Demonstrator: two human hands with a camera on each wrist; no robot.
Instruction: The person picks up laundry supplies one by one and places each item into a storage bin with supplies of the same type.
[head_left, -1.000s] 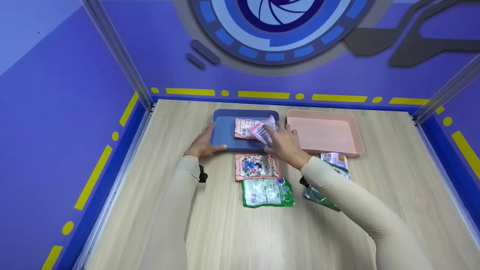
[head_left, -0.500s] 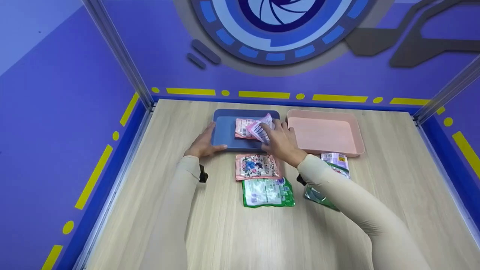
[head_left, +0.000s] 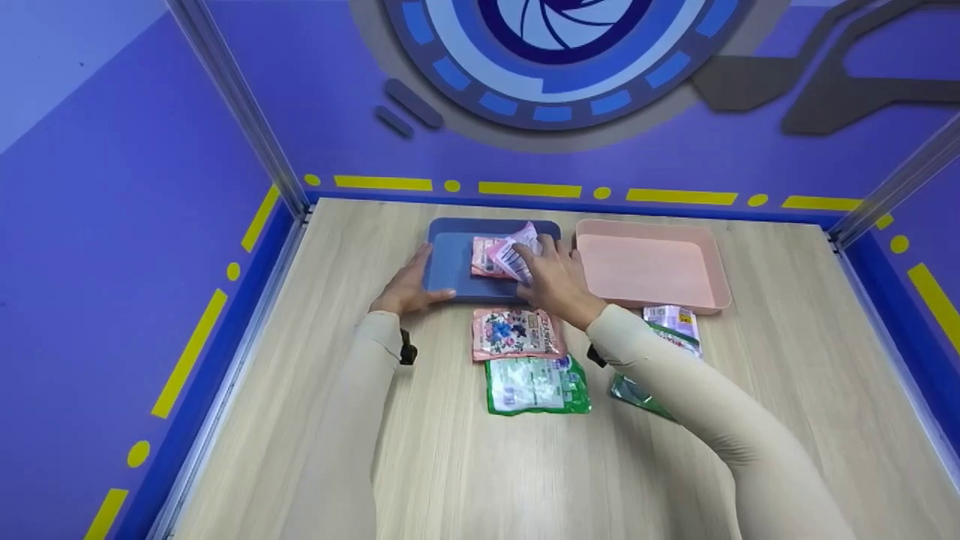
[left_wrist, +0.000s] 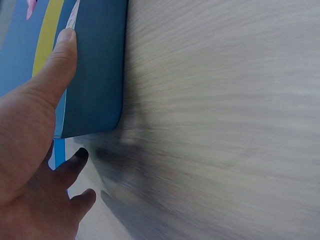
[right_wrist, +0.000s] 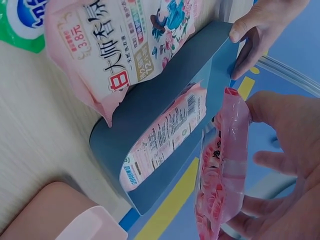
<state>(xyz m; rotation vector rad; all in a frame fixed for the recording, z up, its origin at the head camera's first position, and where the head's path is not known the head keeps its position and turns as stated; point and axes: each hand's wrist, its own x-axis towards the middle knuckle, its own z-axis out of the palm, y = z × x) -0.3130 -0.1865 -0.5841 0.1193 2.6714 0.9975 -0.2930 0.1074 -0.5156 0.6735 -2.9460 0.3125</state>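
Note:
My right hand pinches a pink-and-lilac pouch by its edge, thumb on one side and fingers on the other. The pouch is tilted over the blue tray. In the right wrist view the pouch hangs between the hand and a pink pouch lying flat in the tray. My left hand rests against the tray's left end, fingers along the side wall, thumb on the front wall. In the left wrist view the thumb lies at the rim, and two fingers stand off below the corner.
A pink tray stands right beside the blue one. In front lie a floral pink pouch and a green-edged pouch. More pouches, one purple, lie partly hidden under the right forearm. Blue walls bound the table.
My right hand has moved slightly left with the pouch, farther over the pouch lying in the blue tray. The left hand stays at the tray's left end.

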